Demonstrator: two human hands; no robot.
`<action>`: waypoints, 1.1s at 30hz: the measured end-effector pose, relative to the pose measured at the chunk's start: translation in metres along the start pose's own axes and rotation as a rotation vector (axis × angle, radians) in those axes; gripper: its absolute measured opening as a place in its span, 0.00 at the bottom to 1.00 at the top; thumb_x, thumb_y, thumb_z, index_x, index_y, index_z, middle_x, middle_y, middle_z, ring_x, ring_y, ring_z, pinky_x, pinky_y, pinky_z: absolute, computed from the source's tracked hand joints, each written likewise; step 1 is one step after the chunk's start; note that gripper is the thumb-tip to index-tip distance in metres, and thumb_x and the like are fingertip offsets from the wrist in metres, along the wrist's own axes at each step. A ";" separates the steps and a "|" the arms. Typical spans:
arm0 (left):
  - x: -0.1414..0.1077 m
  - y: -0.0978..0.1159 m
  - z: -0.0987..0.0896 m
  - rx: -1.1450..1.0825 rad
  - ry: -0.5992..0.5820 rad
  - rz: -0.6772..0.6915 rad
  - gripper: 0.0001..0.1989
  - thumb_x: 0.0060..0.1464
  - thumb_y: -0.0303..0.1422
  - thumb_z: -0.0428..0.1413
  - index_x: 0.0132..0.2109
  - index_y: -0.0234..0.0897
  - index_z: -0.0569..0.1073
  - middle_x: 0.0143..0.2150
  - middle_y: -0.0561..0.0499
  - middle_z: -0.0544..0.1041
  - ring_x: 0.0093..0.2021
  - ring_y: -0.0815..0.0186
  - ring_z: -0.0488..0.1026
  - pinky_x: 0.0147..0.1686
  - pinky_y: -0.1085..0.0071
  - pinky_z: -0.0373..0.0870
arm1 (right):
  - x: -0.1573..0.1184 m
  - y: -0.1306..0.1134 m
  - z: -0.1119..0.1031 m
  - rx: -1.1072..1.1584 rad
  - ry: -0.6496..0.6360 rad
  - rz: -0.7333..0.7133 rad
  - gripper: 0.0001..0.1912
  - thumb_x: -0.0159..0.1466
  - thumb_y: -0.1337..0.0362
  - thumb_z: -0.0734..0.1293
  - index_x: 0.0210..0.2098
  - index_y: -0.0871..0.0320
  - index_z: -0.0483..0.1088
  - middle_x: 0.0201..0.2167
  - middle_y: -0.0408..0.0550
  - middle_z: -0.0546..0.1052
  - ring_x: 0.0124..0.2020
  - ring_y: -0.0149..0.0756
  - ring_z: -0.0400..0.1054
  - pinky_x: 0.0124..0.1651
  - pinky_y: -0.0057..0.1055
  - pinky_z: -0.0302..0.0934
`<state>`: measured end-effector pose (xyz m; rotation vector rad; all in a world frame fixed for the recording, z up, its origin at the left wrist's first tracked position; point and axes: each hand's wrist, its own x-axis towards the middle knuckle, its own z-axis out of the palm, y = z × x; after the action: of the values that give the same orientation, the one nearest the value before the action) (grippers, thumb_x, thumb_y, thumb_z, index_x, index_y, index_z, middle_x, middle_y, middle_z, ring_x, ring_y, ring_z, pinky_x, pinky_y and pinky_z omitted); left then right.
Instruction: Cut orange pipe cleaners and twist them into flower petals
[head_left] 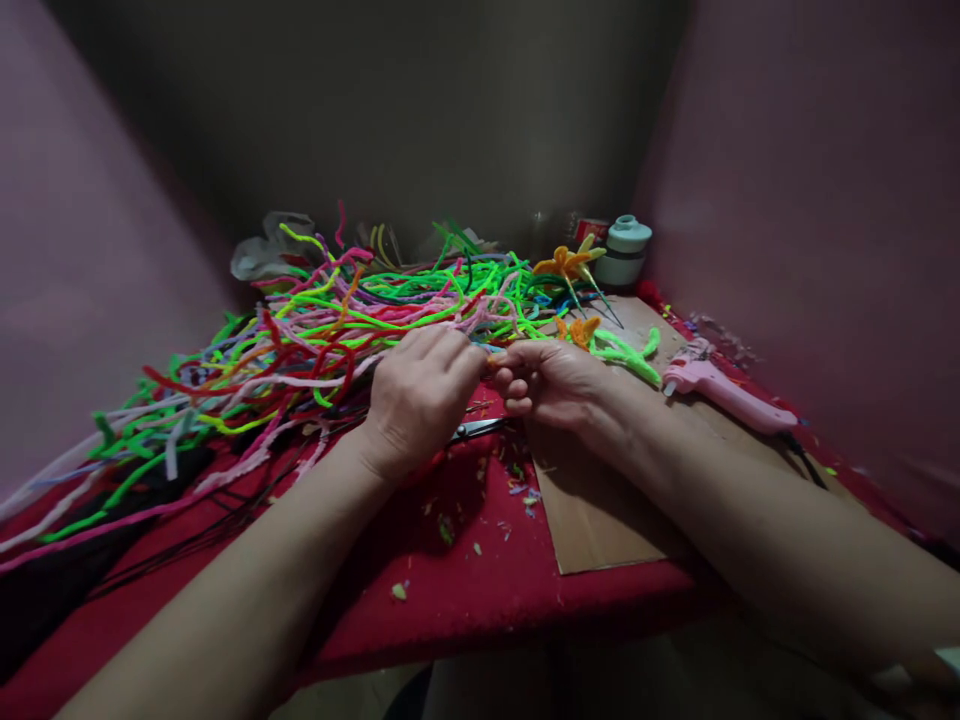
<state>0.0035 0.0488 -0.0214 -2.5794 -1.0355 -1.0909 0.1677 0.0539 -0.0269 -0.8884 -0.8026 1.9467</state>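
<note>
My left hand (429,395) and my right hand (555,382) meet over the middle of the table, fingertips almost touching. Between them shows a small bit of orange pipe cleaner (493,362), pinched by both; most of it is hidden by the fingers. Under the hands lies a pair of scissors (480,428), partly covered by my left hand. Just behind my right wrist are a fuzzy orange piece (579,331) and bent bright green pipe cleaners (630,352). Farther back stands an orange pipe-cleaner flower (566,263) with thin stems.
A large tangled heap of coloured pipe cleaners (390,310) spreads across the back and left. A pink glue gun (731,392) rests on the right over brown cardboard (592,520). Behind stands a pale green-lidded container (627,240). Fuzz scraps dot the red cloth (465,590).
</note>
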 end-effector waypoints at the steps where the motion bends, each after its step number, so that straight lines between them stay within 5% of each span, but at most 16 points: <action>1: 0.001 -0.002 0.000 -0.105 0.064 -0.129 0.06 0.55 0.32 0.52 0.33 0.39 0.72 0.31 0.48 0.72 0.34 0.63 0.67 0.39 0.67 0.62 | -0.001 -0.001 0.000 -0.042 0.009 -0.055 0.05 0.49 0.73 0.62 0.19 0.62 0.64 0.14 0.40 0.64 0.14 0.22 0.52 0.16 0.21 0.47; 4: 0.005 -0.010 0.001 -0.594 0.076 -0.598 0.05 0.51 0.34 0.56 0.34 0.37 0.73 0.28 0.51 0.72 0.26 0.68 0.66 0.28 0.72 0.63 | -0.001 -0.002 -0.002 -0.221 -0.055 -0.270 0.03 0.50 0.71 0.65 0.21 0.62 0.68 0.15 0.40 0.66 0.15 0.23 0.55 0.18 0.23 0.50; 7: 0.007 -0.016 0.000 -1.131 -0.203 -0.936 0.13 0.48 0.41 0.58 0.29 0.34 0.73 0.20 0.51 0.70 0.18 0.71 0.63 0.17 0.75 0.58 | -0.002 -0.001 -0.003 -0.435 -0.167 -0.440 0.03 0.52 0.69 0.67 0.23 0.62 0.70 0.15 0.39 0.67 0.15 0.23 0.57 0.19 0.24 0.51; 12: 0.005 -0.013 -0.004 -1.468 -0.641 -0.986 0.20 0.45 0.48 0.59 0.24 0.32 0.75 0.17 0.47 0.71 0.13 0.70 0.63 0.10 0.76 0.55 | -0.008 -0.001 -0.002 -0.587 -0.260 -0.523 0.04 0.55 0.67 0.66 0.26 0.61 0.70 0.21 0.43 0.73 0.20 0.24 0.62 0.24 0.24 0.54; 17: 0.004 -0.005 -0.009 -1.540 -0.703 -0.956 0.21 0.46 0.50 0.58 0.27 0.33 0.75 0.14 0.50 0.67 0.12 0.71 0.60 0.10 0.75 0.58 | -0.013 -0.003 0.002 -0.658 -0.183 -0.570 0.05 0.56 0.66 0.65 0.24 0.60 0.69 0.21 0.43 0.74 0.19 0.25 0.60 0.23 0.25 0.53; 22: 0.006 0.000 -0.010 -1.312 -0.549 -0.905 0.15 0.46 0.45 0.59 0.24 0.36 0.70 0.13 0.58 0.56 0.12 0.76 0.48 0.12 0.78 0.48 | -0.009 -0.002 0.003 -0.644 -0.048 -0.593 0.05 0.53 0.69 0.64 0.22 0.61 0.69 0.15 0.41 0.68 0.16 0.24 0.57 0.20 0.25 0.51; 28: 0.000 0.002 0.000 -0.193 -0.185 -0.280 0.09 0.48 0.30 0.54 0.22 0.38 0.66 0.19 0.54 0.61 0.20 0.70 0.54 0.22 0.72 0.47 | 0.000 0.004 0.001 -0.476 0.092 -0.386 0.09 0.49 0.71 0.63 0.14 0.60 0.65 0.09 0.39 0.61 0.12 0.23 0.52 0.15 0.24 0.45; 33: -0.001 0.004 0.001 -0.145 -0.235 -0.221 0.07 0.50 0.26 0.49 0.26 0.38 0.69 0.21 0.53 0.66 0.22 0.68 0.60 0.25 0.73 0.52 | 0.001 0.009 0.001 -0.460 0.045 -0.441 0.08 0.51 0.65 0.67 0.19 0.60 0.65 0.15 0.39 0.65 0.16 0.24 0.55 0.19 0.24 0.50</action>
<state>0.0061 0.0462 -0.0224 -2.8153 -1.3710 -0.9558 0.1627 0.0504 -0.0340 -0.9175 -1.3269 1.3743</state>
